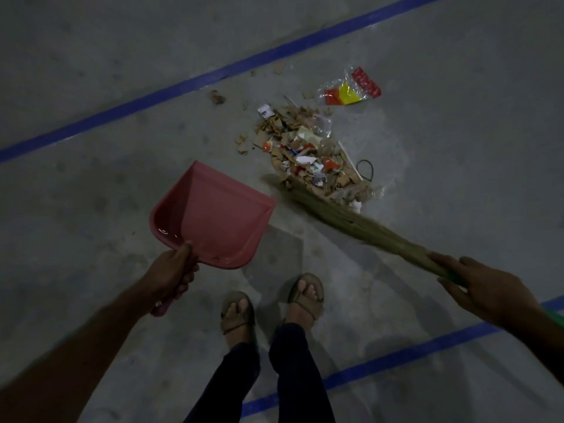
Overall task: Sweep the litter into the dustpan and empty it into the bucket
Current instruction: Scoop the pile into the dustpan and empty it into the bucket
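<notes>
A pink dustpan (210,215) hangs tilted above the grey floor, nothing in it, its mouth turned toward the litter. My left hand (174,274) grips its handle from behind. My right hand (485,288) grips a straw broom (345,219) near its green handle. The bristle tips lie against the near edge of a litter pile (308,151) of cardboard scraps, paper bits and plastic. A clear wrapper with red and yellow print (351,88) lies apart, beyond the pile. No bucket shows in view.
Blue tape lines (189,83) cross the concrete floor beyond the pile, and another blue line (406,352) runs behind my sandalled feet (271,303). A black loop (365,170) lies right of the pile. Loose scraps (217,97) sit near the far line.
</notes>
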Action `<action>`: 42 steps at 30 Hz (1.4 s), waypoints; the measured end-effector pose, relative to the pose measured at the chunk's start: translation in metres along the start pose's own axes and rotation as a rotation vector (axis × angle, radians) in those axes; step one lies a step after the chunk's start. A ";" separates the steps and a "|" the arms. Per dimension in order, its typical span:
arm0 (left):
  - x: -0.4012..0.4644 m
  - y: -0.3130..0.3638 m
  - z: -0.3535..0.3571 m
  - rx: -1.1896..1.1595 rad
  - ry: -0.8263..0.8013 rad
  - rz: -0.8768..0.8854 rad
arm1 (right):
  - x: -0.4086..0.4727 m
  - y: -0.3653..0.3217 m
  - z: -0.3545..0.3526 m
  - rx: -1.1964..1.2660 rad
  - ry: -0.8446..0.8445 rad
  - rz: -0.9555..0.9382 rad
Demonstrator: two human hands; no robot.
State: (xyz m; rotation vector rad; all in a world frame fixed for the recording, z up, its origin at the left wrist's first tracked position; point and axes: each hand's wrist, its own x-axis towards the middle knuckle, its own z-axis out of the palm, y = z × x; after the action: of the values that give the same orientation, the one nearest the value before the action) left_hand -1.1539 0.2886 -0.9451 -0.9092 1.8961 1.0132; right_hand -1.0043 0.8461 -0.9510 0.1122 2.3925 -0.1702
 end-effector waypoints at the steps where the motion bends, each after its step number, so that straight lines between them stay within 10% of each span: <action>1: -0.003 0.001 -0.004 -0.002 0.009 0.003 | -0.011 -0.003 0.000 0.042 0.003 0.007; 23: -0.006 0.062 -0.055 -0.019 -0.013 0.043 | -0.040 -0.182 -0.012 1.121 -0.190 0.197; 42: 0.120 0.123 -0.237 0.064 0.012 0.040 | 0.181 -0.414 -0.082 0.555 0.017 0.047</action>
State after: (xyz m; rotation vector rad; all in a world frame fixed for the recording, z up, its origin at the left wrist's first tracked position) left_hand -1.3815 0.1062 -0.9224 -0.8454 1.9530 0.9667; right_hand -1.2457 0.4556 -0.9760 0.4271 2.2941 -0.8093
